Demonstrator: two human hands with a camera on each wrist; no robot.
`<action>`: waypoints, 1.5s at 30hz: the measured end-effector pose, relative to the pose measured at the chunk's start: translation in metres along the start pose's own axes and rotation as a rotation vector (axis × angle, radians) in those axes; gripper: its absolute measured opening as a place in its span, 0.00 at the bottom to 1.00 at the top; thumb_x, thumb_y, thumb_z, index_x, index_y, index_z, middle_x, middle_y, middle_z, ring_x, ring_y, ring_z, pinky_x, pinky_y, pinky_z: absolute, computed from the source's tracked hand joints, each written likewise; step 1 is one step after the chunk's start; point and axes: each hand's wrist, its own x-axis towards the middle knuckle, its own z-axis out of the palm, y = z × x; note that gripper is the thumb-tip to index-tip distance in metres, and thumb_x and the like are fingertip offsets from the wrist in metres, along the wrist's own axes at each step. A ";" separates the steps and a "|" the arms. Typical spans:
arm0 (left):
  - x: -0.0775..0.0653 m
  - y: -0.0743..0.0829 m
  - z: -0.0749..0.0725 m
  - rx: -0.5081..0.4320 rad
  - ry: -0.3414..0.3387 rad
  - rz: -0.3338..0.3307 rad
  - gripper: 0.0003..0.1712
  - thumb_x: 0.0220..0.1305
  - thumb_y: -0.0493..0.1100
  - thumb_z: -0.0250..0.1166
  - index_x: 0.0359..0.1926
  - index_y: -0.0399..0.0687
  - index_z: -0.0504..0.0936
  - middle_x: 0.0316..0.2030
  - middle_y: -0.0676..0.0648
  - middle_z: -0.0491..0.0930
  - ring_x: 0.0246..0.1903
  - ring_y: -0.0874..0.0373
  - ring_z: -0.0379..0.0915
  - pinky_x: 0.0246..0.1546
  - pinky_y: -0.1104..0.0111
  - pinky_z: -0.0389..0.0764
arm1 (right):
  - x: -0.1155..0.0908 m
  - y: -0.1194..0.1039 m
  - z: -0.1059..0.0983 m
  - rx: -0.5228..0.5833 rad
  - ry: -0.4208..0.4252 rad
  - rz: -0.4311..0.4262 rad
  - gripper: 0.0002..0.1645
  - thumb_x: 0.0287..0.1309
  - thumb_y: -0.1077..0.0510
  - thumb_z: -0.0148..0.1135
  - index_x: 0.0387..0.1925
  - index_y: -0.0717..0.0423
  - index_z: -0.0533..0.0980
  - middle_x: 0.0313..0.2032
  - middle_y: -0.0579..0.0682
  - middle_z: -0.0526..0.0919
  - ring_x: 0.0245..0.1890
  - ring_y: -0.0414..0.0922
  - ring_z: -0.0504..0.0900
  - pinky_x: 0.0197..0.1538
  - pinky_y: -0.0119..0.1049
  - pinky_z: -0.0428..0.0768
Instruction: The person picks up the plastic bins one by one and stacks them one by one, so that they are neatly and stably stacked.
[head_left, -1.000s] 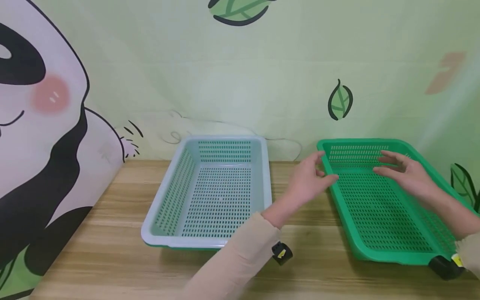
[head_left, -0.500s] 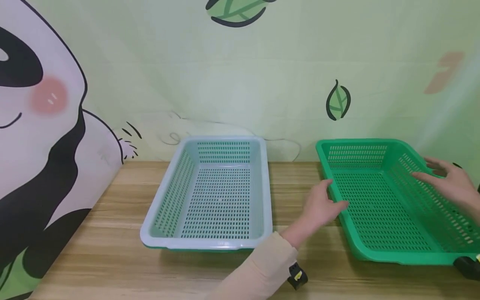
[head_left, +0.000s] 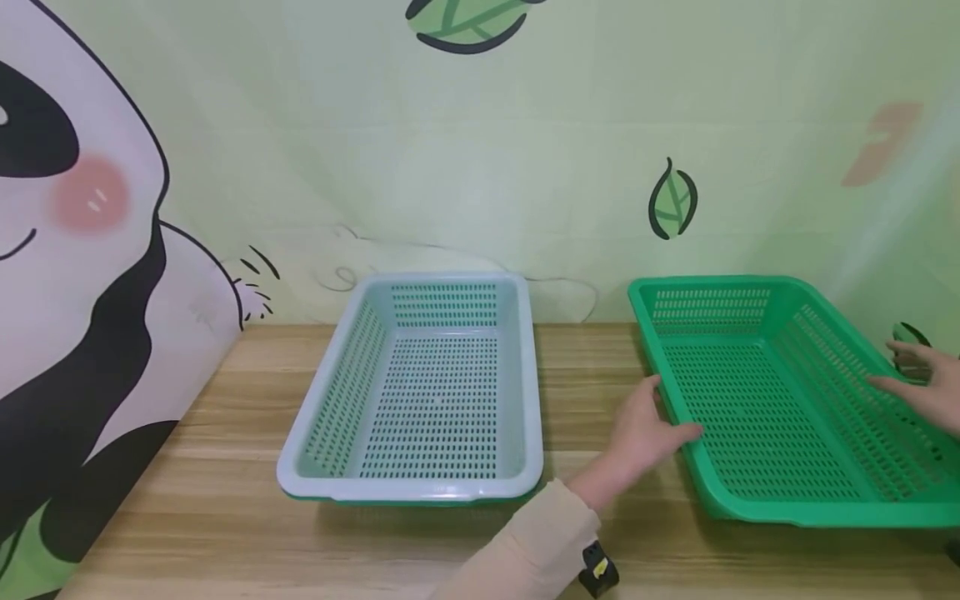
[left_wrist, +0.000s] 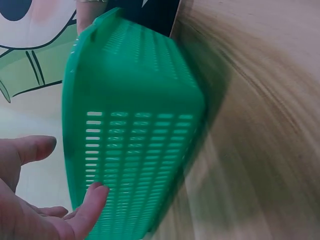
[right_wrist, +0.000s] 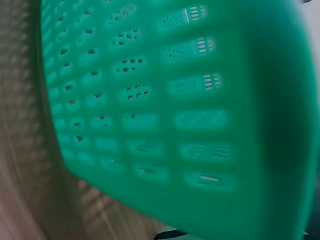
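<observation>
A green perforated plastic basket [head_left: 750, 515] sits at the right of the table. At its left rim is my left hand [head_left: 645, 429], the thumb pointing over the rim and the fingers outside the wall. In the left wrist view, that hand [left_wrist: 30, 210] has its thumb and fingers spread around the edge, with a gap between thumb and rim. My right hand [head_left: 930, 387], partly cut off by the head view's edge, hovers at the right rim with thumb and fingers apart. The right wrist view is filled by the basket's slotted outer wall [right_wrist: 160, 135]; no hand shows there.
Left of the green basket, a pale bluish-white perforated basket [head_left: 534, 400] stands on the wooden table [head_left: 240, 533], green showing under its front rim. Behind the table hangs a light green cloth [head_left: 585, 100] printed with a panda and leaves. A black wrist device [head_left: 598, 570] hangs under the left sleeve.
My left hand has come nearer along the green basket's left rim and slightly right. My right hand has moved right, from over the basket to its right rim. Both baskets stay put.
</observation>
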 end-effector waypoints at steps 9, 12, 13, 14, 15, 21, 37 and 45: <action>0.000 -0.005 0.008 0.051 -0.023 -0.051 0.42 0.43 0.41 0.73 0.61 0.43 0.64 0.39 0.50 0.78 0.39 0.61 0.73 0.38 0.74 0.73 | -0.003 0.015 0.009 0.008 0.052 -0.006 0.29 0.57 0.72 0.47 0.59 0.79 0.52 0.45 0.80 0.59 0.40 0.73 0.61 0.37 0.62 0.67; 0.000 -0.005 0.009 0.057 -0.023 -0.062 0.42 0.43 0.41 0.73 0.61 0.44 0.65 0.36 0.51 0.78 0.37 0.62 0.72 0.37 0.74 0.73 | -0.003 0.019 0.010 0.008 0.037 0.008 0.27 0.58 0.71 0.45 0.58 0.80 0.53 0.45 0.80 0.58 0.40 0.72 0.61 0.37 0.62 0.67; 0.000 -0.004 0.009 0.061 -0.021 -0.068 0.42 0.43 0.41 0.73 0.61 0.44 0.65 0.36 0.52 0.78 0.36 0.63 0.72 0.37 0.74 0.73 | -0.001 0.022 0.012 0.006 0.033 0.011 0.27 0.59 0.71 0.44 0.59 0.80 0.53 0.46 0.81 0.57 0.41 0.72 0.61 0.37 0.62 0.67; 0.000 -0.004 0.009 0.064 -0.020 -0.069 0.42 0.42 0.41 0.73 0.61 0.45 0.65 0.35 0.52 0.77 0.36 0.64 0.71 0.37 0.74 0.73 | -0.001 0.024 0.012 0.005 0.028 0.016 0.28 0.60 0.69 0.44 0.59 0.79 0.52 0.47 0.81 0.57 0.41 0.72 0.60 0.37 0.62 0.66; 0.000 -0.004 0.009 0.067 -0.018 -0.069 0.42 0.42 0.42 0.74 0.60 0.45 0.65 0.35 0.52 0.77 0.35 0.64 0.71 0.37 0.74 0.73 | 0.001 0.026 0.013 0.001 0.022 0.020 0.28 0.61 0.68 0.43 0.60 0.78 0.51 0.48 0.81 0.56 0.42 0.72 0.59 0.38 0.62 0.66; 0.003 -0.002 0.008 0.080 0.006 -0.056 0.42 0.41 0.41 0.74 0.60 0.44 0.66 0.31 0.52 0.77 0.32 0.65 0.70 0.34 0.75 0.72 | 0.006 0.028 0.017 -0.019 0.018 0.022 0.30 0.64 0.64 0.41 0.62 0.76 0.49 0.50 0.79 0.55 0.44 0.71 0.58 0.40 0.62 0.65; 0.002 0.001 0.010 0.074 0.082 -0.045 0.37 0.35 0.36 0.75 0.52 0.43 0.73 0.29 0.53 0.77 0.29 0.66 0.69 0.29 0.77 0.70 | 0.007 -0.001 -0.001 -0.018 0.021 -0.005 0.24 0.57 0.72 0.48 0.53 0.84 0.57 0.41 0.78 0.60 0.41 0.69 0.61 0.34 0.56 0.68; 0.000 0.007 0.003 0.073 0.077 -0.034 0.31 0.35 0.35 0.75 0.46 0.44 0.75 0.27 0.53 0.76 0.27 0.66 0.69 0.27 0.76 0.70 | 0.006 -0.008 -0.006 -0.002 0.034 0.020 0.24 0.58 0.72 0.47 0.54 0.83 0.57 0.42 0.78 0.61 0.42 0.70 0.61 0.38 0.59 0.67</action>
